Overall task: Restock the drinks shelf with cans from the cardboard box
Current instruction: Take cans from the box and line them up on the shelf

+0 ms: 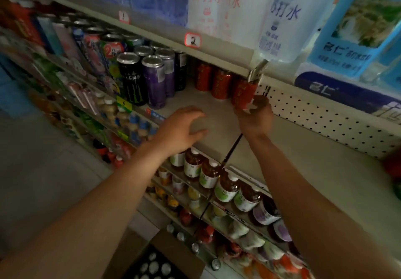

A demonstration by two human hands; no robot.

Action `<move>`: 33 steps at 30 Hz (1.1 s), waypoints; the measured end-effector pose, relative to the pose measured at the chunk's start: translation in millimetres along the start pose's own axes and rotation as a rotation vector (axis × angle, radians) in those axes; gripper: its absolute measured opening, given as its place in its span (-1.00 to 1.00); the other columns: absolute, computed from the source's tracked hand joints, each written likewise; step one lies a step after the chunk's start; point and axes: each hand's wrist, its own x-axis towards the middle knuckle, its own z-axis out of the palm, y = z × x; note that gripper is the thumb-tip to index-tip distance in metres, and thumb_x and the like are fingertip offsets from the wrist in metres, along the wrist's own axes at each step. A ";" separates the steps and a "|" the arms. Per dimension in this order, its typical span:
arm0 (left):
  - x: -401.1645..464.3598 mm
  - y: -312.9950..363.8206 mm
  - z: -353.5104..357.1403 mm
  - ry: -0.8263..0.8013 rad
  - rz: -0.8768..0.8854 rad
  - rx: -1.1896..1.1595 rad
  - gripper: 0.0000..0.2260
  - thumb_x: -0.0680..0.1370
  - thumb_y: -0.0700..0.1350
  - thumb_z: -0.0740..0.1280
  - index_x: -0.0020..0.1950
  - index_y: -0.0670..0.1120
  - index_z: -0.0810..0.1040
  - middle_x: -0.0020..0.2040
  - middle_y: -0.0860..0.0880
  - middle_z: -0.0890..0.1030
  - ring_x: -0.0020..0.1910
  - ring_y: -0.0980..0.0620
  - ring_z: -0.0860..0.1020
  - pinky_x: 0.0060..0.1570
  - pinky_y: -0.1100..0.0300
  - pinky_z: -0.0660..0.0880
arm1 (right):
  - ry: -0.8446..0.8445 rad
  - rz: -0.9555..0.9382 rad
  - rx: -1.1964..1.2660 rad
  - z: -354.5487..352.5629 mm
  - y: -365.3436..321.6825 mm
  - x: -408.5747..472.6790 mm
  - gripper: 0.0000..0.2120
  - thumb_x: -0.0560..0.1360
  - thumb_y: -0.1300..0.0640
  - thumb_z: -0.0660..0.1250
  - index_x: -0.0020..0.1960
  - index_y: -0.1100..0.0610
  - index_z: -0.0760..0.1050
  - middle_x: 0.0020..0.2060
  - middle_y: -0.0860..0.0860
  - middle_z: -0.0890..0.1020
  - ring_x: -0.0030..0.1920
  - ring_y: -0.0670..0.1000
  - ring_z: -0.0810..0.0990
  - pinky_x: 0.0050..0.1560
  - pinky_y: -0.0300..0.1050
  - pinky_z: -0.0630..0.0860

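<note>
The right hand (255, 116) closes its grip around a red aluminium drinks can (243, 93), placing it at the end of the row of matching red cans (213, 81) at the back of the beige metal shelf (217, 114), presumably to extend that row. The left hand (181, 130) hovers spread and empty over bare shelf. The open brown cardboard box (165, 261) of silver-topped cans stays below, and tall black and purple cans (141, 79) bound the gap's left side.

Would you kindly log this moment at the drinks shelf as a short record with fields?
right hand: grips a red can, setting it at the back of the shelf
left hand: fingers spread over the bare shelf, holding nothing
red cans already placed: two, standing left of the held one
cardboard box: on the floor below, can tops showing inside
neighbours: black and purple tall cans to the left
</note>
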 end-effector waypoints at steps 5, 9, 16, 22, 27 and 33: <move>-103.5 -52.1 24.5 0.413 -0.061 -0.182 -0.88 0.54 -0.08 0.36 0.00 -0.10 0.61 -0.09 -0.03 0.61 -0.10 0.05 0.57 -0.08 0.18 0.52 | -0.250 -0.310 0.345 16.4 -20.2 -140.8 -0.94 0.52 0.22 0.38 -0.02 0.16 0.55 -0.21 -0.02 0.62 -0.24 -0.08 0.60 -0.23 -0.19 0.54; -207.1 -123.6 101.2 0.245 -0.499 -0.350 -0.88 0.46 -0.03 0.37 -0.01 0.04 0.56 -0.12 -0.09 0.66 -0.14 -0.09 0.64 -0.10 -0.03 0.59 | -0.788 -0.240 0.207 85.8 57.7 -240.9 -0.97 0.53 0.19 0.38 -0.06 0.08 0.57 -0.30 -0.09 0.61 -0.33 -0.14 0.58 -0.30 -0.14 0.54; -383.6 -208.1 244.7 -0.058 -1.009 -0.285 -0.78 0.48 -0.04 0.36 0.06 -0.12 0.60 -0.03 -0.14 0.67 0.03 -0.14 0.62 -0.04 0.14 0.46 | -1.404 0.058 -0.379 196.4 270.9 -375.4 -0.82 0.48 0.14 0.36 0.03 0.19 0.61 -0.11 0.06 0.65 -0.15 -0.01 0.54 -0.07 -0.23 0.44; -464.8 -280.4 349.0 -0.044 -1.220 -0.324 -0.78 0.49 -0.12 0.39 0.10 -0.15 0.61 -0.04 -0.12 0.67 0.01 -0.09 0.62 0.03 0.13 0.46 | -1.500 0.073 -0.614 279.2 421.3 -455.4 -0.62 0.43 0.33 0.43 0.22 0.37 0.50 0.15 0.28 0.59 0.20 0.23 0.54 0.11 -0.20 0.35; -503.8 -335.9 415.6 -0.051 -1.255 -0.386 -0.75 0.48 -0.11 0.41 0.14 -0.07 0.57 -0.10 -0.02 0.65 -0.06 -0.04 0.63 0.03 0.03 0.55 | -1.581 -0.112 -0.741 346.6 504.6 -499.3 -0.53 0.39 0.14 0.43 0.27 0.19 0.47 0.15 0.17 0.60 0.18 0.20 0.58 0.14 0.00 0.50; -537.1 -372.7 464.3 -0.005 -1.275 -0.427 -0.77 0.48 -0.10 0.39 0.13 -0.01 0.57 -0.08 0.07 0.66 -0.07 0.06 0.63 0.05 0.04 0.56 | -1.647 -0.189 -0.856 381.7 557.1 -527.1 -0.30 0.45 0.15 0.45 0.51 0.13 0.22 0.28 0.25 0.46 0.28 0.25 0.47 0.21 0.02 0.45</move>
